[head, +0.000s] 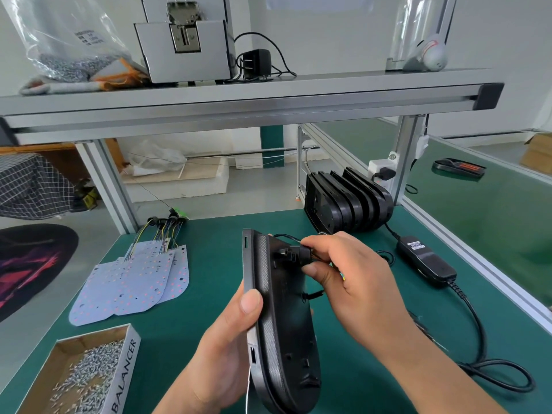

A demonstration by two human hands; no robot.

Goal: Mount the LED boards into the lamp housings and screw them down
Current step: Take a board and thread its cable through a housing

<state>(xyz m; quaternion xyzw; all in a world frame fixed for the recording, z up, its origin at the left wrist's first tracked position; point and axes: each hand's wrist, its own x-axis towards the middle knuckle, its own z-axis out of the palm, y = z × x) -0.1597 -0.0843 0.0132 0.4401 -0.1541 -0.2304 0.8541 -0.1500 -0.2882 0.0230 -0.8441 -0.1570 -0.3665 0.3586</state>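
Observation:
A black lamp housing (283, 333) stands on edge over the green mat, its ribbed back turned to the right. My left hand (227, 348) grips its left rim, thumb on the edge. My right hand (343, 279) pinches a black cable connector (301, 255) at the housing's back, near the top. Several white LED boards (131, 282) with coloured wires lie fanned out on the mat to the left. A cardboard box of silver screws (86, 375) sits at the front left.
Several more black housings (346, 201) stand in a row at the back right. A black power adapter (427, 261) and its thick cable (478, 330) lie on the right. An aluminium shelf (239, 100) spans overhead on frame posts.

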